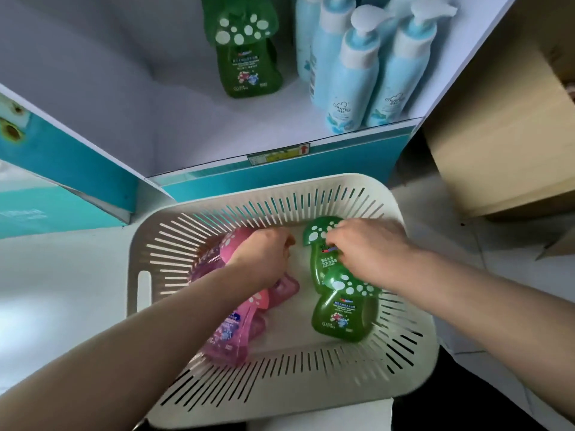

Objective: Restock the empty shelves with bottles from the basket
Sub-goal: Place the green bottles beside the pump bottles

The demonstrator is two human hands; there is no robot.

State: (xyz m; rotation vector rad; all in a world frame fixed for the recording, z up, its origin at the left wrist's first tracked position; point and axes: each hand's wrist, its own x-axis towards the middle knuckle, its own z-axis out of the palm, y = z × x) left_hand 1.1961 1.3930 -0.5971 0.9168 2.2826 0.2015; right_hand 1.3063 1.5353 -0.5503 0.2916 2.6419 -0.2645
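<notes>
White shelf (186, 119); floor (441, 197) perhaps tiled.

Left hand (264, 253) hides its fingertips over the pink bottle (231, 244); right hand (367, 244) covers part of the green bottle (325, 265).

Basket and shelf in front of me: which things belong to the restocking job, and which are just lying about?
Job: basket; far green bottle, gripped by the right hand; near green bottle; pink bottles, one gripped by the left hand; shelf.
Lying about: blue pump bottles; cardboard box.
</notes>
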